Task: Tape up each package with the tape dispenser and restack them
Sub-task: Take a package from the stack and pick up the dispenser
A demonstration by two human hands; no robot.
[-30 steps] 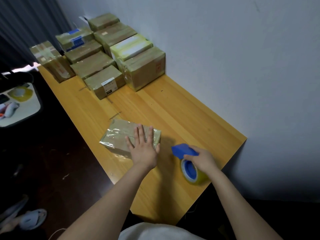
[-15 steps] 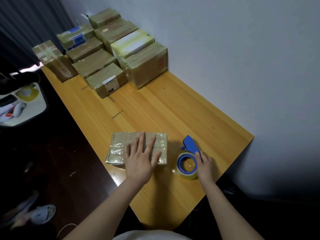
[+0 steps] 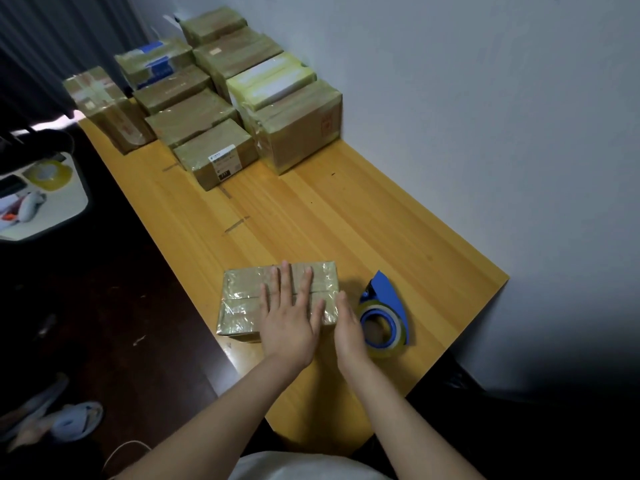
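Note:
A small tape-wrapped cardboard package point(image 3: 246, 299) lies near the front left edge of the wooden table point(image 3: 311, 216). My left hand point(image 3: 291, 320) rests flat on its top with the fingers spread. My right hand point(image 3: 348, 327) lies with straight fingers against the package's right end. The blue tape dispenser point(image 3: 384, 313) with its clear roll sits on the table just right of my right hand, and neither hand holds it.
Several taped packages point(image 3: 214, 95) stand in rows at the table's far end by the wall, the nearest one bearing a white label point(image 3: 223, 160). A side table point(image 3: 41, 195) with a tape roll is at the left. Slippers point(image 3: 69, 420) lie on the dark floor.
My right hand set the dispenser down on the table, let go of it and moved left to the package's right end. The package was turned square to me under my left hand.

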